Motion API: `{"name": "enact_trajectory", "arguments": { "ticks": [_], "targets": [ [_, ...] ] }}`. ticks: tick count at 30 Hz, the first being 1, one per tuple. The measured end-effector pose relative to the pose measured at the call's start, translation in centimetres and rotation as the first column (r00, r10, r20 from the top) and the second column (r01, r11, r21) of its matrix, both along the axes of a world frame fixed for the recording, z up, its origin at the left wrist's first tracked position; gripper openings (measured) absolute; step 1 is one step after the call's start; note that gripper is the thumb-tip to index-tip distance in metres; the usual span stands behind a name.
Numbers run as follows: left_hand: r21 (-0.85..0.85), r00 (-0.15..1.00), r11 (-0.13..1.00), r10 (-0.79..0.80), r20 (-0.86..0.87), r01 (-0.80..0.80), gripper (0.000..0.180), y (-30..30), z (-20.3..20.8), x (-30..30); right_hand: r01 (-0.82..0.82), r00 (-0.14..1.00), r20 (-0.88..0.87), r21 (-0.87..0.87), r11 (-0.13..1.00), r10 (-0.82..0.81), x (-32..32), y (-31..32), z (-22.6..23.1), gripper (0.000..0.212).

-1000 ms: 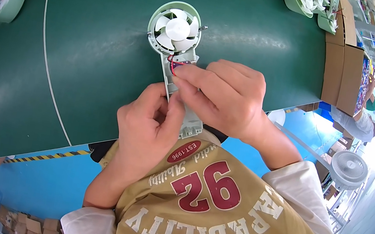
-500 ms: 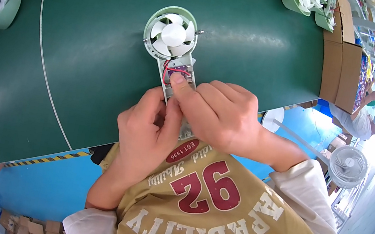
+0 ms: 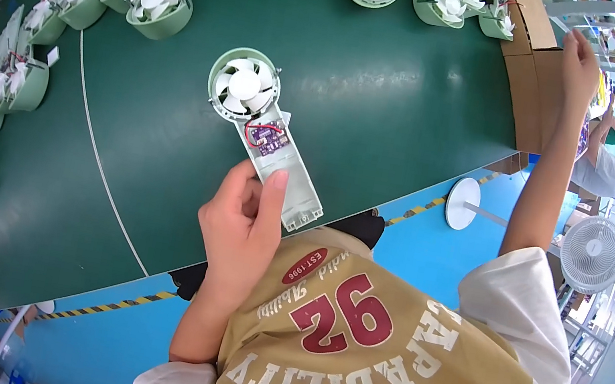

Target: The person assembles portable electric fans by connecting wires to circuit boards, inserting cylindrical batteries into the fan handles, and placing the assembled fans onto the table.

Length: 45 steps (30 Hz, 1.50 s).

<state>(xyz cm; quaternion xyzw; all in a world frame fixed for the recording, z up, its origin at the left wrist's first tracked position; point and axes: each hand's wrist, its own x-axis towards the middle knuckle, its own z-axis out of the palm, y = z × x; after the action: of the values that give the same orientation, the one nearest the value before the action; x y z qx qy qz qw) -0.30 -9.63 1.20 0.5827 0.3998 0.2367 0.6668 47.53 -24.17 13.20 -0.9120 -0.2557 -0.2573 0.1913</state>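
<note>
My left hand [image 3: 242,218] is closed round the edge of a pale green handheld fan half-shell [image 3: 301,191], its thumb lying on the inside of the handle. The shell's round head holds a white fan blade [image 3: 244,85]. Below the head, a small purple circuit board [image 3: 268,138] with red wires sits in the handle. My right hand [image 3: 580,71] is off the fan, stretched out at the far right beside the cardboard box [image 3: 547,94]. Its fingers extend away from me and nothing shows in them.
Several similar fan shells with blades and wires [image 3: 162,1] line the left and far edges of the green table [image 3: 388,100]. A small white piece [image 3: 53,56] lies by the left row. Beyond the right edge stand a pedestal fan [image 3: 593,252] and a co-worker [image 3: 609,165].
My right hand has left the circuit board and reached out to the box at the right. The fan shell, still in my left hand, has tilted, its handle's lower end now uncovered.
</note>
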Motion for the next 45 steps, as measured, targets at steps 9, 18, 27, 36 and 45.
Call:
{"name": "enact_trajectory", "arguments": {
  "ticks": [9,18,27,36,45],
  "targets": [
    [0.187,0.999,0.981,0.048,-0.006,-0.046,0.025,-0.3,-0.3,-1.9,0.029,0.994,-0.087,-0.394,0.919,-0.069,14.1,-8.9,0.9,0.039],
    [0.203,0.996,0.976,0.081,0.02,-0.084,0.02,-0.5,-0.7,-1.9,-0.308,0.743,-0.669,-0.322,0.895,0.015,9.9,-8.7,3.9,0.044],
    [0.328,0.99,0.934,0.131,0.05,-0.14,0.016,-0.3,-0.5,-2.4,-0.409,0.752,-0.64,-0.265,0.874,0.158,15.5,-9.8,1.9,0.049],
    [0.364,0.98,0.91,0.197,0.035,-0.196,0.014,-0.5,1.2,-3.5,0.068,0.987,0.132,0.193,0.979,-0.095,6.2,-7.2,4.8,0.036],
    [0.247,0.95,0.966,-0.145,0.278,0.076,0.054,-1.5,2.8,-1.4,-0.242,-0.042,-0.677,0.72,0.65,0.735,-29.8,4.9,-4.5,0.037]
  ]
}}
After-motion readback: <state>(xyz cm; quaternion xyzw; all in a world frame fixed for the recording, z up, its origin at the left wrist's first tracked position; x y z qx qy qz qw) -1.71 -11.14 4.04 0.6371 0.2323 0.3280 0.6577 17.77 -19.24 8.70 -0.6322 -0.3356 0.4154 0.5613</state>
